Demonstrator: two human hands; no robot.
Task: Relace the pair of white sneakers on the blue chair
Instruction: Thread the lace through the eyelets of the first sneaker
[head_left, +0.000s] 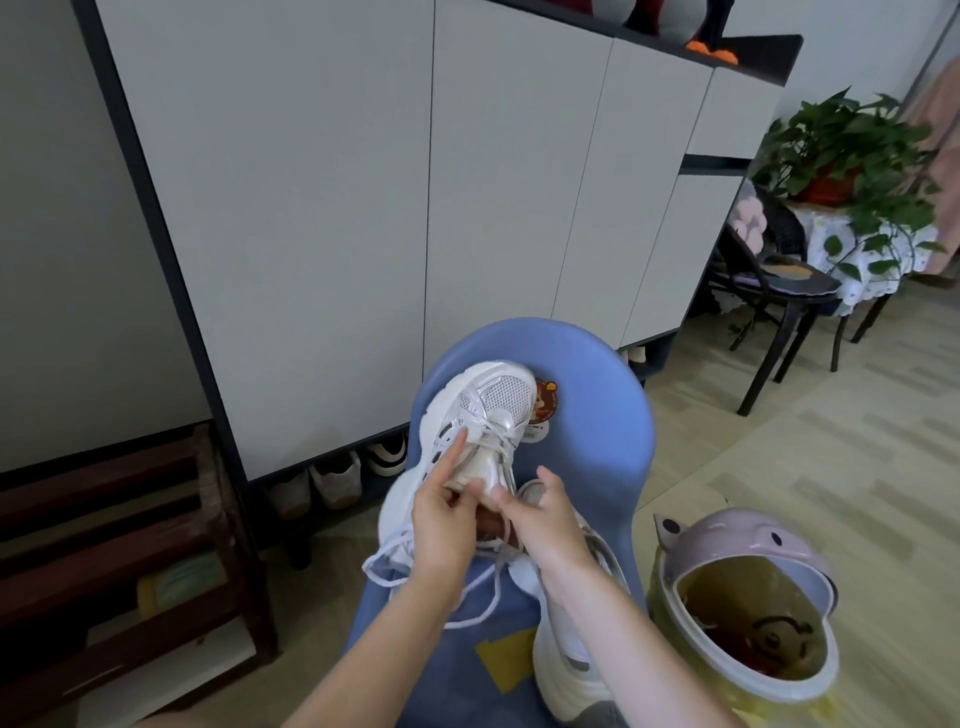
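Head view: one white sneaker (483, 431) is propped toe-up against the back of the blue chair (587, 457); the second sneaker (566, 639) lies on the seat under the right forearm. The tongue is pinched by the right hand (540, 519). The left hand (441, 519) is curled at the collar, index finger extended onto the lace (415, 577).

Risk, as judged: loose lace ends trail over the seat; a tug could strip an eyelet or topple the shoe.

An open lidded bin (743, 608) is noted just beside the chair; its contents are unclear.

No legible txt anywhere.
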